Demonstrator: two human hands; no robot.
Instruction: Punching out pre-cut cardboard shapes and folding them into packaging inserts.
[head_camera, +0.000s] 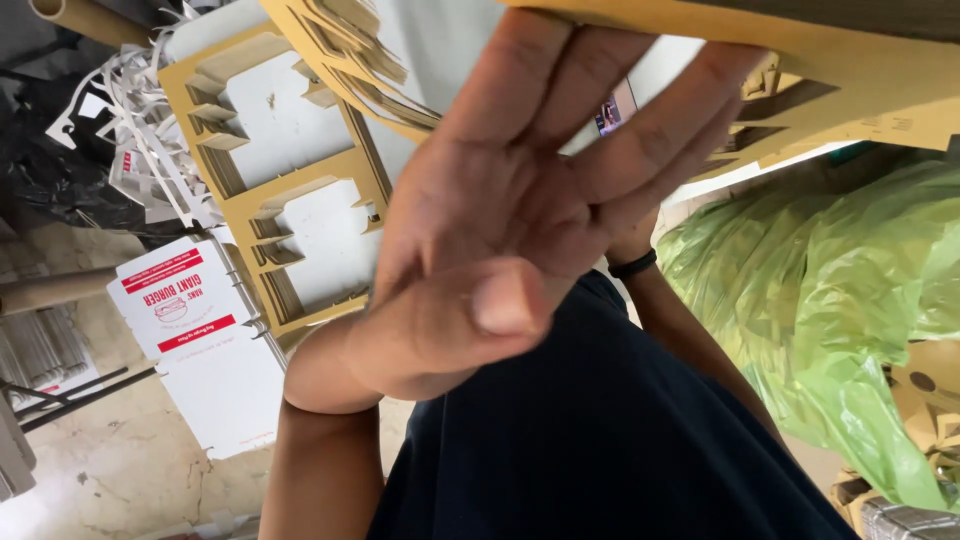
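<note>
My left hand (500, 220) flat, fingers spread, pressing brown cardboard sheets (800, 60); grips nothing. Right hand hidden behind, can't tell. Sheets look light, stiff, floppy when large: I'd hold edges.

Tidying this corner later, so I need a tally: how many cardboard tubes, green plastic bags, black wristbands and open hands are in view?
cardboard tubes: 2
green plastic bag: 1
black wristband: 1
open hand: 1
Total: 5
</note>
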